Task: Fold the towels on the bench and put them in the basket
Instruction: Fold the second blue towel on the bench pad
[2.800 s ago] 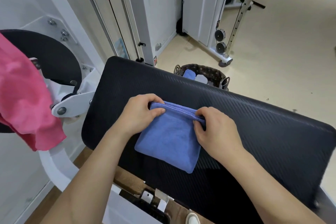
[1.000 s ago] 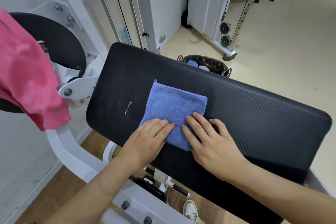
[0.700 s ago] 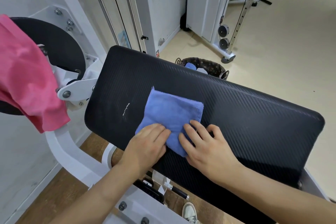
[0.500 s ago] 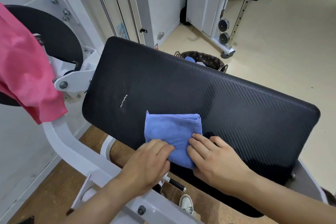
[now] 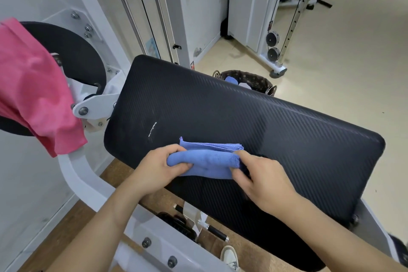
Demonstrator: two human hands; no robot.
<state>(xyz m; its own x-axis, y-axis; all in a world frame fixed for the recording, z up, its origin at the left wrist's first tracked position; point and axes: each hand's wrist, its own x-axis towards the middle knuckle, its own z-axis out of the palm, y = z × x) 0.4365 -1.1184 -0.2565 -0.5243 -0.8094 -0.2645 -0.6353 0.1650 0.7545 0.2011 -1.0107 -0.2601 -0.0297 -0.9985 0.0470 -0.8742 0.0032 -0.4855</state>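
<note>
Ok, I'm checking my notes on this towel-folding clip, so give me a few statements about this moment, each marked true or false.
1. The left hand and the right hand both grip the blue towel. True.
2. The blue towel is already in the basket. False: it is on the black bench, near the edge closest to the person. The basket stands on the floor beyond the bench.
3. A pink cloth hangs over the machine at the left. True.
4. The basket holds nothing. False: a blue item and a pale item show inside it.
5. The blue towel is spread out in one layer. False: it is folded, with stacked edges showing along its far side.
</note>
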